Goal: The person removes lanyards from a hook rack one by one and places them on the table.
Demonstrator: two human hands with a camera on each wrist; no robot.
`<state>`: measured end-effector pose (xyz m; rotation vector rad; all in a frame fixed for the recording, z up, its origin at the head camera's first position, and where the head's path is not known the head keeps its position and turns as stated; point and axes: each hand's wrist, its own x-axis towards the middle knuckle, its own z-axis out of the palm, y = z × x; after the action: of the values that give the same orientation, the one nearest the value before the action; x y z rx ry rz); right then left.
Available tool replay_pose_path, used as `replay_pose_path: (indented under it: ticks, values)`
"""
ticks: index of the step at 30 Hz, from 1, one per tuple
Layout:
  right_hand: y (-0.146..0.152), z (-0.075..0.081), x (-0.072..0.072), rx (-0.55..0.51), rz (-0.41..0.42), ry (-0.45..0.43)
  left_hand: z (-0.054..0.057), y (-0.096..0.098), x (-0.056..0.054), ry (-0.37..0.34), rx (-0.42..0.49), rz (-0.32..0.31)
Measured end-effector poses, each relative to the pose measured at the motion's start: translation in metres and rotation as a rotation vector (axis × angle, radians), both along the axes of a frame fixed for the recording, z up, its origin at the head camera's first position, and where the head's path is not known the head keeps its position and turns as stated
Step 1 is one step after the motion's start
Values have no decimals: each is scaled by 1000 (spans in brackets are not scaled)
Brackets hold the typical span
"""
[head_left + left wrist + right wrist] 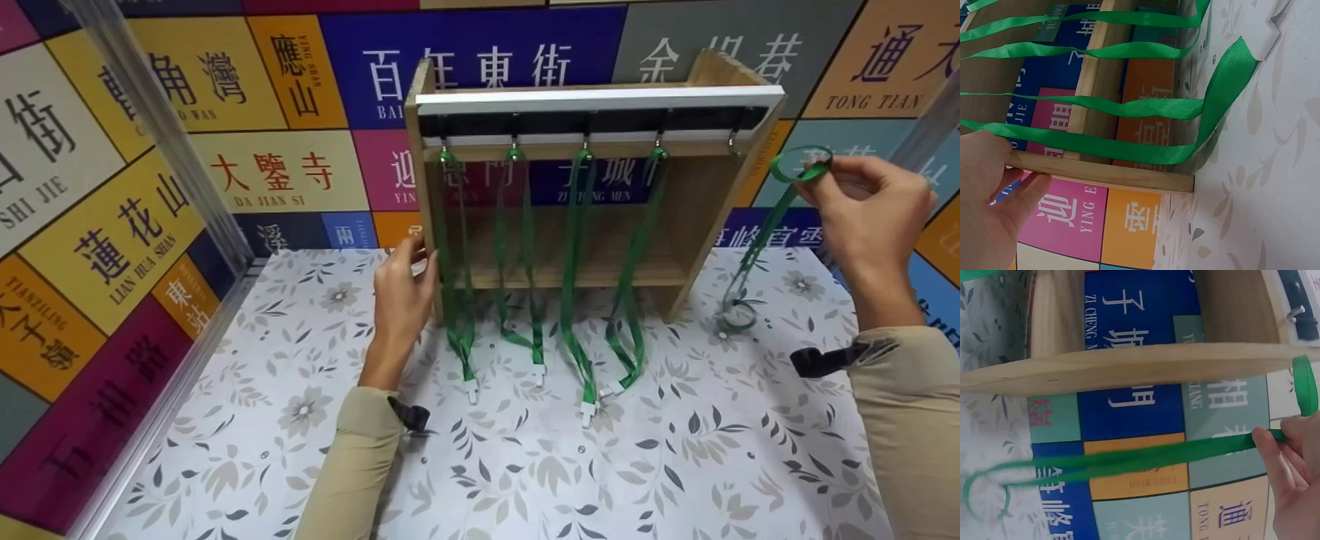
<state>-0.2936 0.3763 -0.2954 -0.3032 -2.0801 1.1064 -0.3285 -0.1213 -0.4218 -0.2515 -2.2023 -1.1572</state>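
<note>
A wooden rack (721, 217) with a black hook strip (551, 124) stands on the table. Several green lanyards (574, 255) hang from its hooks, their white plastic clips (587, 412) resting on the cloth. At the far right of the strip is a bare metal hook (732, 142). My left hand (401, 289) grips the rack's left side panel (1117, 173), thumb on one face and fingers on the other. Right of the rack, my right hand (874, 214) pinches another green lanyard (1145, 458) between thumb and fingers. A small loop stands above the pinch, and the rest dangles toward the table.
A patterned white cloth (300, 465) covers the table. Behind it rises a wall (277, 169) of coloured panels with Chinese lettering. A transparent upright edge (161, 142) runs along the left. Dark straps (825, 361) sit at both wrists.
</note>
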Motion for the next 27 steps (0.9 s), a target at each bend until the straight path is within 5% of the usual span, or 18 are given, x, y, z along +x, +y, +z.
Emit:
replay_pose_path:
  ticks: [6,13,18,27]
  values:
    - [9,-29,12,140,-39,-69,0,1,2,-9,1,5]
    - [30,-54,33,190,-76,-152,2,3,3,-33,13,4]
    - [51,-67,35,236,-144,-233,3,3,3,-35,3,6]
    - [63,-90,17,368,69,-355,1,0,2,-30,6,8]
